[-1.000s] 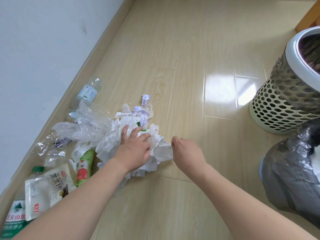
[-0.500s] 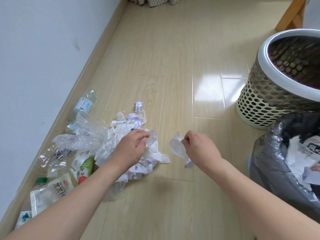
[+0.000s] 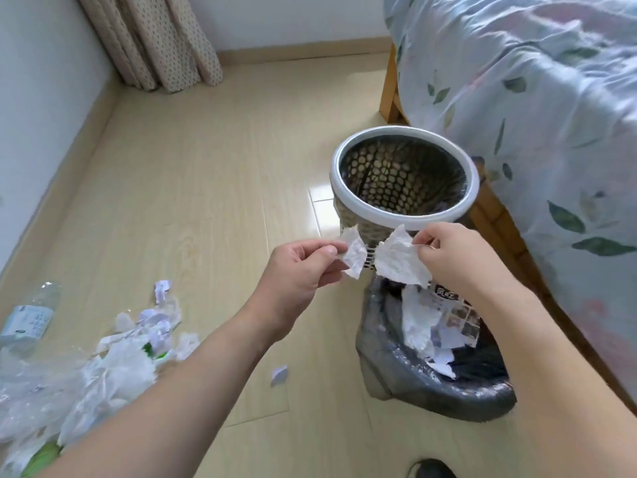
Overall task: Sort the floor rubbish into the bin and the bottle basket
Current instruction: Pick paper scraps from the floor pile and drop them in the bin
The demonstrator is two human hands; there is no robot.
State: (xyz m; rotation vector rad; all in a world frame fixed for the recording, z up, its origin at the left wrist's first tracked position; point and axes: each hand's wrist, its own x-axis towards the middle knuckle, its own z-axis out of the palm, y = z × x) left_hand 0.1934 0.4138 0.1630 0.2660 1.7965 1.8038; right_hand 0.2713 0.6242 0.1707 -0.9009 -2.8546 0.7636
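My left hand (image 3: 299, 270) pinches a small white paper scrap (image 3: 354, 257). My right hand (image 3: 451, 255) pinches a larger crumpled paper scrap (image 3: 401, 262). Both are raised above the bin (image 3: 482, 391), which is lined with a dark plastic bag and holds torn paper. Behind it stands the perforated bottle basket (image 3: 404, 215) with a white rim. A pile of paper and clear plastic rubbish (image 3: 103, 377) lies on the floor at lower left, with a clear plastic bottle (image 3: 29, 319) beside it near the wall.
A bed with a leaf-print cover (image 3: 537, 115) fills the right side, its wooden frame (image 3: 387, 94) close to the basket. Curtains (image 3: 155, 39) hang in the far corner. One small paper scrap (image 3: 279, 375) lies alone on the wooden floor. A dark shoe tip (image 3: 432, 470) shows at the bottom edge.
Both hands lifted off the floor pile, each with a paper scrap, and moved right to above the bin. The view swung up and right, bringing the bed and curtains into sight.
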